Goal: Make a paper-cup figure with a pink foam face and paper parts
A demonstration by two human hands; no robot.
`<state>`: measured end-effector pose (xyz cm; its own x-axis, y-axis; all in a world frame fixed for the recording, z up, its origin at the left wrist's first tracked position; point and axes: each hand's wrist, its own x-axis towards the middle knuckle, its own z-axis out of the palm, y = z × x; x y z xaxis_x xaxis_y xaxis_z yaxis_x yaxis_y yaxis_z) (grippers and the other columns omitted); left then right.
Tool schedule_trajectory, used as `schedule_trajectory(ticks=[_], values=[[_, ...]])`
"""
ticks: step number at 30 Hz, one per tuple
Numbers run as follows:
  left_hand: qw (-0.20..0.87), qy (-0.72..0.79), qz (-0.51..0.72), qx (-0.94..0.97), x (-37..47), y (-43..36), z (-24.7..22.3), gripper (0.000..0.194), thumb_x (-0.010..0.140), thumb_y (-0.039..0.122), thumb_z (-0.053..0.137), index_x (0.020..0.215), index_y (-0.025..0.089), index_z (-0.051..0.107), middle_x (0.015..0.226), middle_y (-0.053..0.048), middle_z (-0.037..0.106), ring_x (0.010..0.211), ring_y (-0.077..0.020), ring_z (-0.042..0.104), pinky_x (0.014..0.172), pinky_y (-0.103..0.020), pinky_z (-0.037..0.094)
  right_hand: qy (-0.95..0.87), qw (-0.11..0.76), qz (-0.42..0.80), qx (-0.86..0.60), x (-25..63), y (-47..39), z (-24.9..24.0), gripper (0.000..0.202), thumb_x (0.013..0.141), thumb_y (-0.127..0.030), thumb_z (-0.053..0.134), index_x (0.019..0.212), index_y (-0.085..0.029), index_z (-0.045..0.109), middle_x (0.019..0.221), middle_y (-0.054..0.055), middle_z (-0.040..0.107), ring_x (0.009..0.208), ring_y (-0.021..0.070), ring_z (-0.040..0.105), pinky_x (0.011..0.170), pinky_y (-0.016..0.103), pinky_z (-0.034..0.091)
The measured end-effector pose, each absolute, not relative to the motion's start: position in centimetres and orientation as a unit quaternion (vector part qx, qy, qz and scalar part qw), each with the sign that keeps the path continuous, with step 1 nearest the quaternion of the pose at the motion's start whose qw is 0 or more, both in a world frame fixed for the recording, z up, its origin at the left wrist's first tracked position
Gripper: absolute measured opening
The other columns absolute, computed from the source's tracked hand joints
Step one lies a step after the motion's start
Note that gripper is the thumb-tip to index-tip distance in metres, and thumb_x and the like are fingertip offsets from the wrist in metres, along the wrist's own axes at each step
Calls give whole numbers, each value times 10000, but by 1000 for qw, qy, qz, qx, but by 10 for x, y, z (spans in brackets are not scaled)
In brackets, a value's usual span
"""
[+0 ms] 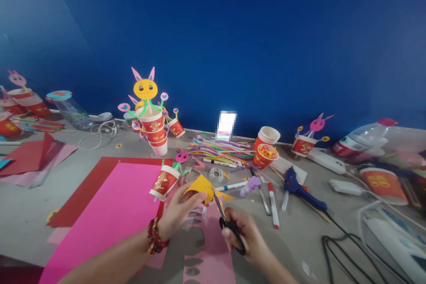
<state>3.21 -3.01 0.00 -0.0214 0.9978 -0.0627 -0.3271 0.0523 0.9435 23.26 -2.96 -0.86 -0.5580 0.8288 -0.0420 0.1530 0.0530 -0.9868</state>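
Pinched between the thumb and fingers of my left hand point(184, 208) is a piece of yellow paper point(200, 188) with a curved outline on it. My right hand point(244, 233) grips black-handled scissors point(233, 230), whose blades meet the yellow paper's right side. Below both hands lies a pink paper sheet point(213, 248) with rows of oval holes cut in it. A bright pink sheet point(109, 213) on top of a red sheet point(76, 199) lies to the left. Just behind my left hand, a red paper cup point(164, 182) with a small pink face leans over.
A stack of decorated cups point(155, 124) stands back left. Coloured pipe cleaners point(222, 151), a tape roll point(216, 174) and a cup of scraps point(265, 155) sit ahead. To the right are markers point(273, 206), a blue glue gun point(302, 193) and its looping black cord point(333, 239).
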Motion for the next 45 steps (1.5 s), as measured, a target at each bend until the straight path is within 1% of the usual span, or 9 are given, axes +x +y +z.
schedule_trajectory(ticks=[6,10,12,16,22,28,36,39,45], values=[[571,447,569,387,37,-36,0,296,770,403,719,966,181,722,840,-46,728,772,-184,649,725,-270,528,-626,283,630,-362,231,-30,-18,624,669,-792,616,663,-222,362,538,-76,384,402,78,431,400,187,287],[579,431,536,438,34,-37,2,270,796,379,705,963,167,711,812,-41,695,732,-160,612,661,-244,505,-625,292,629,-358,232,-29,-22,633,641,-797,639,671,-212,397,570,-75,366,442,69,370,419,186,265],[582,425,527,451,32,-37,1,305,804,387,700,1014,166,702,838,-50,689,725,-157,602,641,-242,503,-626,293,629,-356,233,-28,-21,645,626,-805,643,663,-213,391,577,-76,353,458,71,358,426,186,259],[576,414,527,467,30,-36,0,359,817,395,692,1098,172,685,920,-72,687,775,-168,606,668,-254,515,-632,291,631,-344,233,-28,-19,636,660,-808,608,668,-214,384,577,-69,382,442,74,388,429,191,270],[570,411,531,473,30,-35,0,327,834,386,683,1083,175,693,894,-65,675,768,-158,589,685,-255,501,-666,301,591,-342,232,-29,-12,627,723,-826,515,644,-217,392,502,-62,413,442,95,399,457,216,275],[582,404,521,476,28,-34,1,339,850,387,662,1108,168,677,871,-64,671,741,-160,590,677,-265,497,-652,296,606,-345,232,-30,-14,622,714,-819,536,657,-215,398,506,-61,432,407,83,412,420,203,266],[578,400,523,483,26,-31,2,307,829,389,676,1022,151,700,867,-72,683,744,-164,596,675,-262,484,-658,303,599,-341,232,-29,-13,615,714,-805,552,640,-219,377,501,-62,419,403,80,401,400,196,273],[584,399,521,478,26,-30,3,335,821,396,680,1052,154,695,858,-70,692,742,-170,603,671,-262,484,-651,298,610,-340,232,-30,-13,608,719,-796,558,646,-222,368,505,-65,419,392,79,405,392,195,273],[586,380,519,493,24,-30,5,242,844,362,657,963,157,701,850,-59,687,754,-168,617,698,-269,494,-652,295,610,-339,233,-29,-13,610,715,-786,573,640,-223,351,495,-78,398,384,67,390,385,184,268]])
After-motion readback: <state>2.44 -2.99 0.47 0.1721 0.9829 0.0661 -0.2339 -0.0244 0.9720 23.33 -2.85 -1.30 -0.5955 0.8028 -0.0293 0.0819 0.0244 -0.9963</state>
